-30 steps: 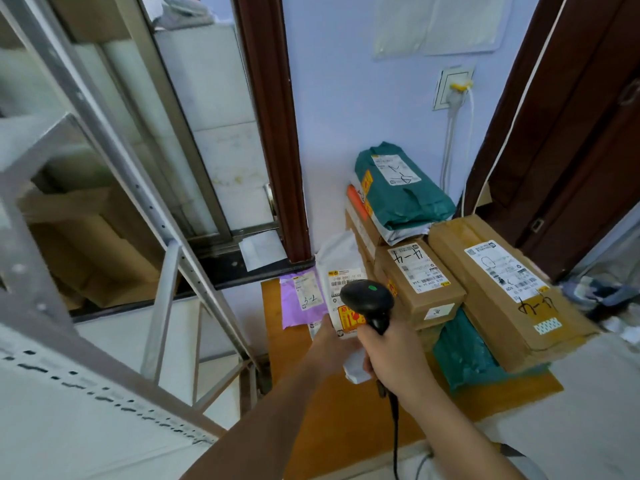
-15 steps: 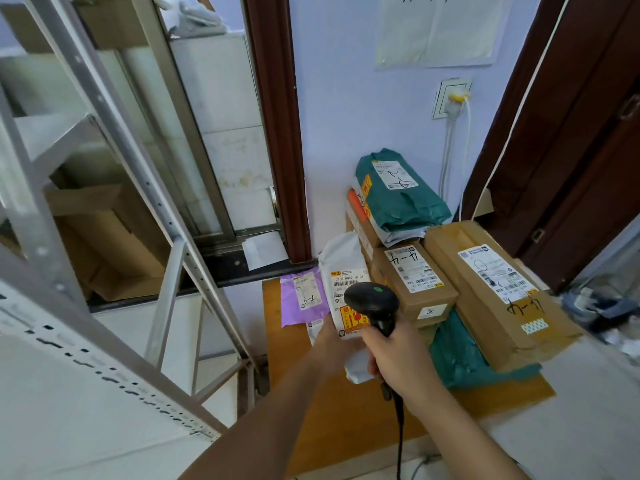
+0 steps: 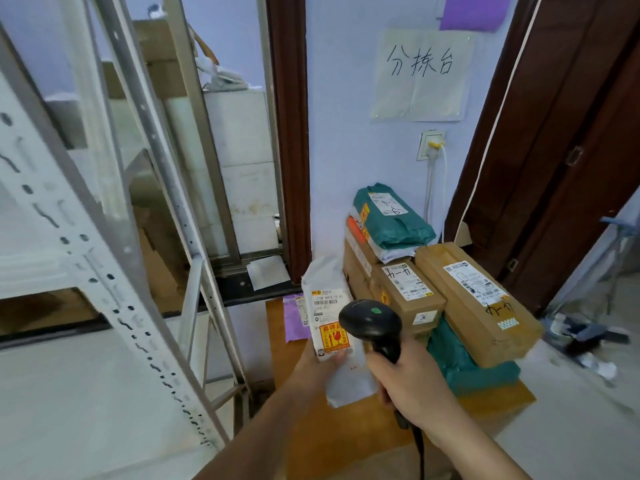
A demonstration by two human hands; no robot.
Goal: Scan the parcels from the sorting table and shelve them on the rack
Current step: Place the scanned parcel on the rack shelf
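My left hand (image 3: 318, 367) grips a white plastic parcel (image 3: 327, 306) with a barcode label and an orange fragile sticker, held upright above the wooden sorting table (image 3: 332, 441). My right hand (image 3: 412, 386) grips a black handheld scanner (image 3: 372, 323), its head just right of the parcel's label and its cable hanging down. A purple mailer (image 3: 292, 318) lies on the table behind the white parcel. The grey metal rack (image 3: 114, 271) stands at the left.
Stacked on the table's right are two brown cartons (image 3: 407, 292) (image 3: 481, 303), green bags (image 3: 391, 216) (image 3: 467, 362) and more boxes against the wall. A paper sign (image 3: 420, 72) and a wall socket (image 3: 431, 145) are above. A dark wooden door (image 3: 561, 133) is at the right.
My left hand has lifted the white parcel higher off the table. The scanner stays beside its label. The view has tilted up, showing the wall sign.
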